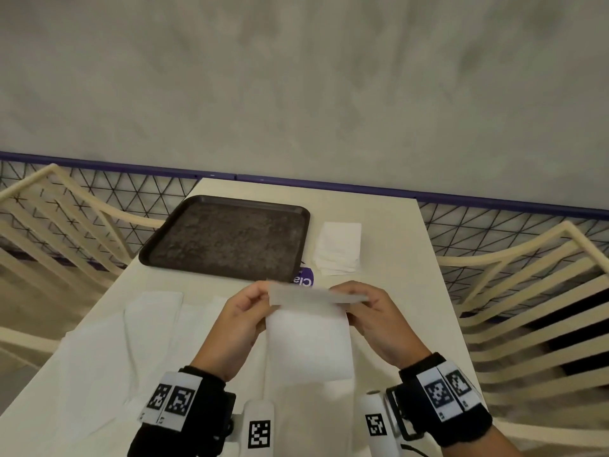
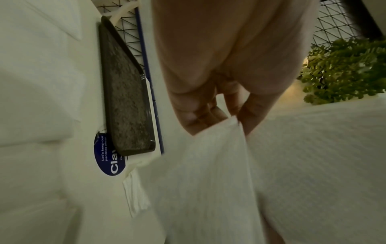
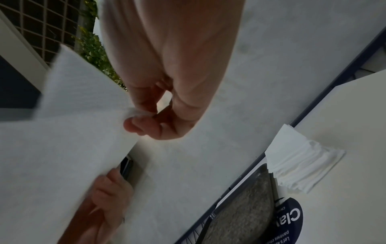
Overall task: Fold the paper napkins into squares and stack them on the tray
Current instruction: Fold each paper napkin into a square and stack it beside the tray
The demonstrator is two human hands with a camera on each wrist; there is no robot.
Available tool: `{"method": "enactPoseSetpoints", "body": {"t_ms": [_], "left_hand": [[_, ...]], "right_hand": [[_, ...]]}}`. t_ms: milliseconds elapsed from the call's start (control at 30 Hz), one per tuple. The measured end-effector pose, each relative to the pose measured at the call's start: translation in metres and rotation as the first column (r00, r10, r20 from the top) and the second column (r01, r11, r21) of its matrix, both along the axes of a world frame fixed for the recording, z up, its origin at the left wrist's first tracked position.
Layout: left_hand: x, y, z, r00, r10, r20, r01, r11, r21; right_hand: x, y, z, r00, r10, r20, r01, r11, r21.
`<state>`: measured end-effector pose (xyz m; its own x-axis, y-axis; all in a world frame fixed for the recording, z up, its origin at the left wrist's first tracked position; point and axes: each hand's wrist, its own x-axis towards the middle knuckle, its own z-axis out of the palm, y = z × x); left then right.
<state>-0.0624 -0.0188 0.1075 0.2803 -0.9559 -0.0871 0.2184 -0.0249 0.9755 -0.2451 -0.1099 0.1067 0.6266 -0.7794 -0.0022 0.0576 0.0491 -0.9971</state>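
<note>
Both hands, left hand [image 1: 242, 316] and right hand [image 1: 374, 311], pinch one napkin [image 1: 309, 341] up, probably mid-fold; next, corners must meet squarely.

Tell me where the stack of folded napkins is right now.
In the head view, the stack of folded napkins lies on the table, just right of the dark tray and beyond the right hand.

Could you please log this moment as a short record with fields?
left hand: pinches the held napkin's upper left corner
right hand: pinches its upper right corner
held napkin: lifted above the table, top edge bending over
tray: dark, no napkins on it
napkin stack: on the table right of the tray
loose napkins: spread out at left
</note>
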Motion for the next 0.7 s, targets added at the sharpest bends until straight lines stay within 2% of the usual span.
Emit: {"method": "enactPoseSetpoints", "body": {"t_ms": [100, 200, 300, 467, 700], "left_hand": [[-0.0012, 0.0026, 0.0020, 1.000, -0.028, -0.003, 0.028, 0.999, -0.021], [-0.0018, 0.0042, 0.0034, 0.999, -0.037, 0.001, 0.037, 0.999, 0.001], [-0.0011, 0.0027, 0.0015, 0.999, -0.043, 0.032, 0.042, 0.999, 0.028], [0.0000, 0.0037, 0.0014, 0.998, -0.049, 0.049, 0.047, 0.998, 0.044], [-0.0003, 0.0049, 0.0047, 0.992, -0.015, 0.127, 0.018, 1.000, -0.024]], "right_hand": [[0.0006, 0.0039, 0.0005, 0.999, 0.036, -0.023, -0.037, 0.998, -0.060], [0.0026, 0.0077, -0.0010, 0.999, 0.052, 0.012, -0.051, 0.998, -0.043], [0.0033, 0.0081, -0.0041, 0.999, 0.043, 0.000, -0.043, 0.998, -0.035], [0.0014, 0.0061, -0.0076, 0.997, -0.036, -0.074, 0.026, 0.991, -0.131], [-0.0021, 0.0030, -0.0084, 0.999, -0.041, 0.012, 0.041, 0.999, -0.025]]}}
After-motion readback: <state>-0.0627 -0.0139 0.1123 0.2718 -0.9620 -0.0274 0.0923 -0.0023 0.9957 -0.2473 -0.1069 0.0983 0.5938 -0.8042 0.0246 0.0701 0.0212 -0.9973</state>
